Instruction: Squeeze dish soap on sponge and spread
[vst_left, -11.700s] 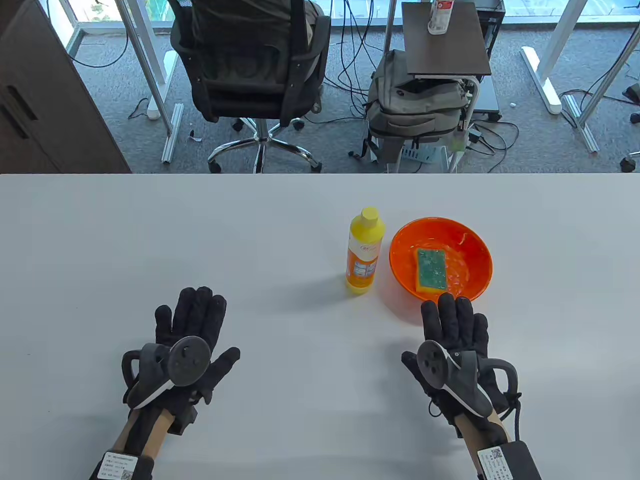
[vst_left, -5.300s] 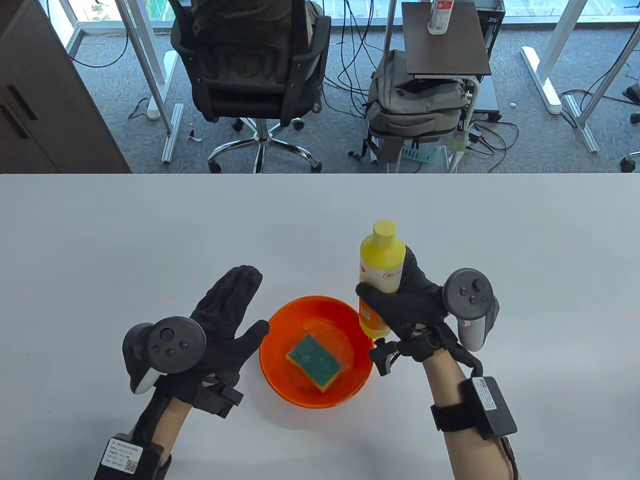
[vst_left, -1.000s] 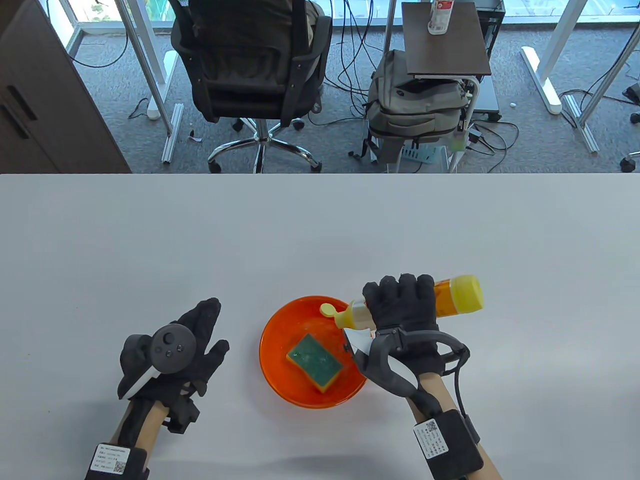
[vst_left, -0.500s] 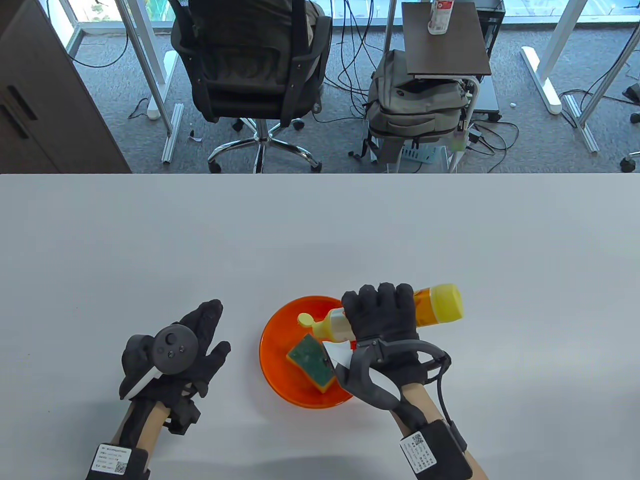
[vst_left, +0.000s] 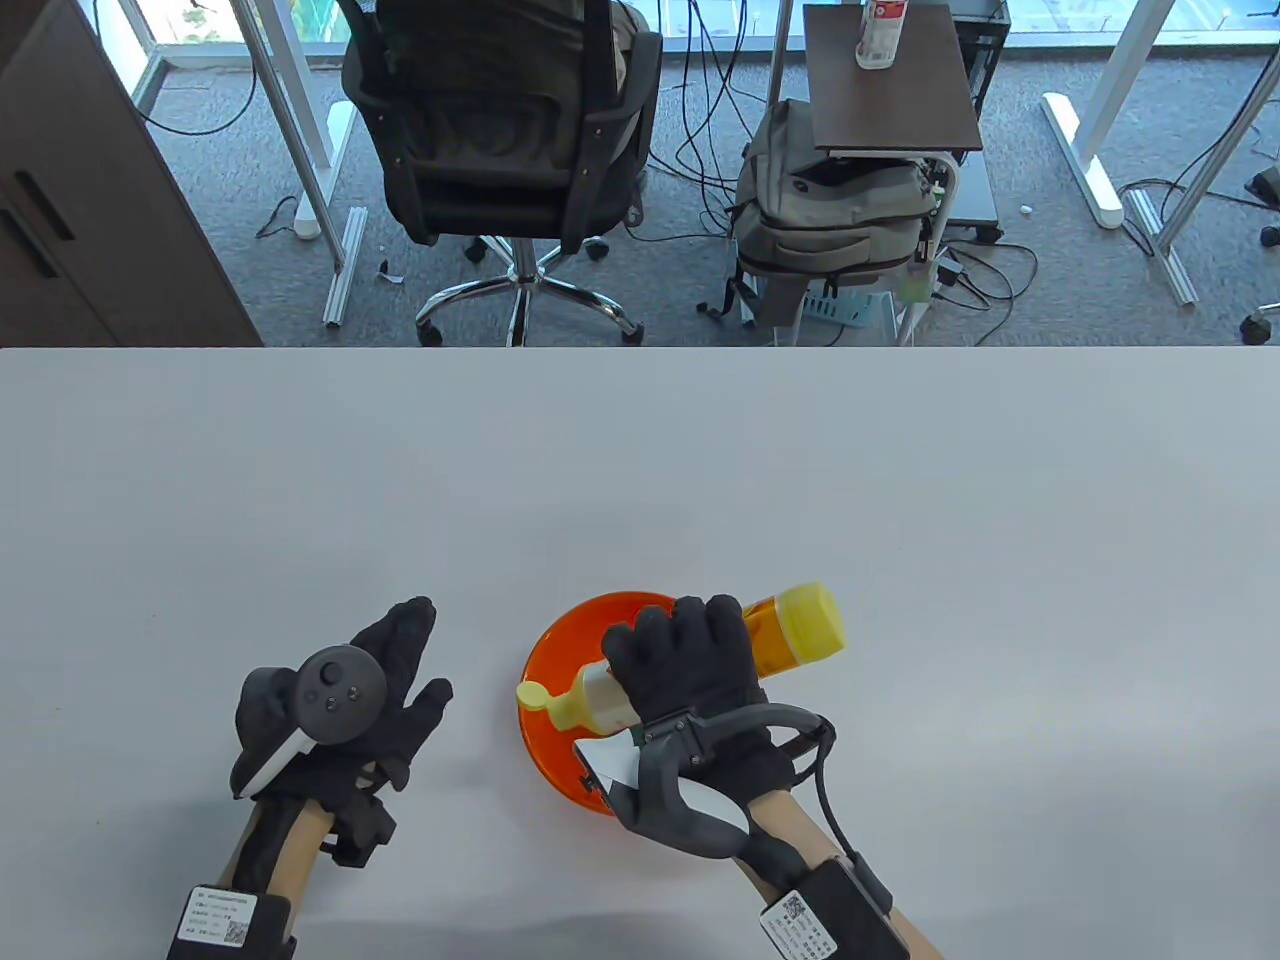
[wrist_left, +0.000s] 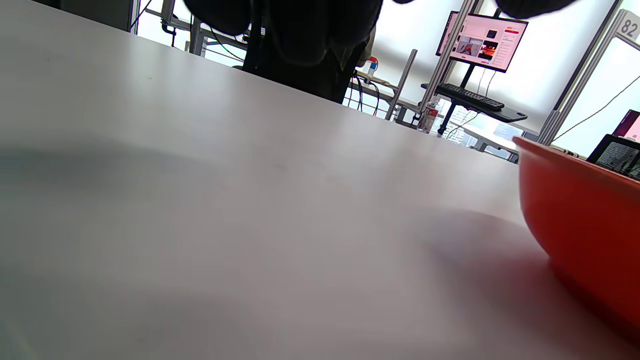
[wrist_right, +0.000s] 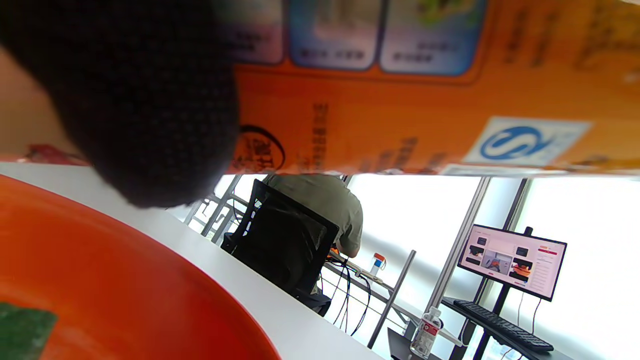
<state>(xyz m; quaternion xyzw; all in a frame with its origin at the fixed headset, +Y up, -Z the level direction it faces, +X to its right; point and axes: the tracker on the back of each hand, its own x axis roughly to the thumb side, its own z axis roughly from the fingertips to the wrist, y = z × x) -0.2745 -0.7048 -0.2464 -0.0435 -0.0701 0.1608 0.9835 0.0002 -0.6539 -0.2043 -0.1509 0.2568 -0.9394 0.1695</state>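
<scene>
White table, office chair behind. Bottle gripped sideways in right hand, cap pointing left over bowl; left hand open, resting apart.

Yellow soap bottle w/ orange label, yellow cap. Bowl bright orange. Sponge green on top. Gloves black, both hands. Table pale grey.

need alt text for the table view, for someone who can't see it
A gloved right hand grips a yellow dish soap bottle tipped on its side, cap end over an orange bowl on a white table. The left hand rests open on the table beside the bowl, holding nothing.
</scene>
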